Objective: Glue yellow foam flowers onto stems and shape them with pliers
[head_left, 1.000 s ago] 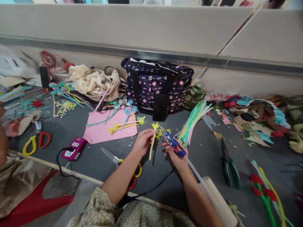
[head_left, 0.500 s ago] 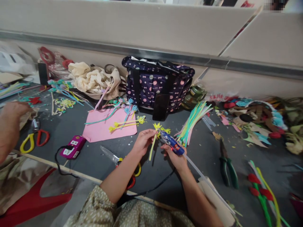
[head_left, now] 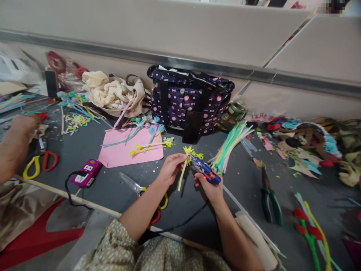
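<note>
Pinched in the fingers of my left hand [head_left: 173, 168] is a yellow pipe-cleaner flower [head_left: 183, 174], its fluffy head up and its stem pointing down. My right hand [head_left: 210, 188] is wrapped round a blue hot glue gun [head_left: 204, 169], whose nozzle meets the flower near its head; I cannot tell whether they touch. A long clear glue stick [head_left: 251, 218] runs out from the gun's rear. Just behind the flower lie more yellow tufts [head_left: 199, 155]. To the left, finished yellow flowers [head_left: 149, 146] rest on a pink sheet [head_left: 115, 154].
Scissors [head_left: 135, 186] lie under my left forearm, and pliers [head_left: 269, 199] at right. A purple power socket [head_left: 87, 173] sits near the table edge. A dark patterned bag [head_left: 175, 94], a phone [head_left: 192, 128] and a pipe-cleaner bundle [head_left: 229, 146] stand behind. At far left is another person's hand [head_left: 22, 131].
My hands, the flower and the glue gun stay nearly in place. The other person's hand at the left has shifted slightly, and the view has tilted a little.
</note>
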Available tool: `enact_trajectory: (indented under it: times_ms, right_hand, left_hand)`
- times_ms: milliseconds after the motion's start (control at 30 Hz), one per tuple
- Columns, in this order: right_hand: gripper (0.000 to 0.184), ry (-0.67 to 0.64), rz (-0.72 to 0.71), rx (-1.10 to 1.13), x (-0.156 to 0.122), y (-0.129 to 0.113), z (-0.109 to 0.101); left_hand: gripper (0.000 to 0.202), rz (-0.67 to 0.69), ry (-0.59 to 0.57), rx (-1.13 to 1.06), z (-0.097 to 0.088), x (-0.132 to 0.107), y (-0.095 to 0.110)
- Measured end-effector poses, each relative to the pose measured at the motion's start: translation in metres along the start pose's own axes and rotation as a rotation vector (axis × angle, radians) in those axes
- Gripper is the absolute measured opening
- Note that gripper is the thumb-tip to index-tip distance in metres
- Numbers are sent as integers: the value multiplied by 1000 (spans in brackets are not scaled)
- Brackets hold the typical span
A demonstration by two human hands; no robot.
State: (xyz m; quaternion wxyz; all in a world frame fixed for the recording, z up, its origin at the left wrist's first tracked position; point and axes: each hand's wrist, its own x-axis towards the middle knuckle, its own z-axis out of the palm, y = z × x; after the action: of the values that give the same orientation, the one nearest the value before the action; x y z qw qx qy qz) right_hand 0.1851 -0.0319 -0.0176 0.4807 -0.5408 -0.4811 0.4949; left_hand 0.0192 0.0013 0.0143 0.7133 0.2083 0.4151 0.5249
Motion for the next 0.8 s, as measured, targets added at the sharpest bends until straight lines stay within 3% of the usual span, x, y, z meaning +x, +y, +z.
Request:
enact_trajectory:
  times_ms: [300, 800]
  right_hand:
    - [30, 16, -8, -60, -1, -12, 2]
    - [31, -7, -1, -88, -1, -2, -2]
  left_hand:
    - [26, 1, 8, 2, 0, 0, 0]
    - [24, 7, 0, 15, -2, 1, -2]
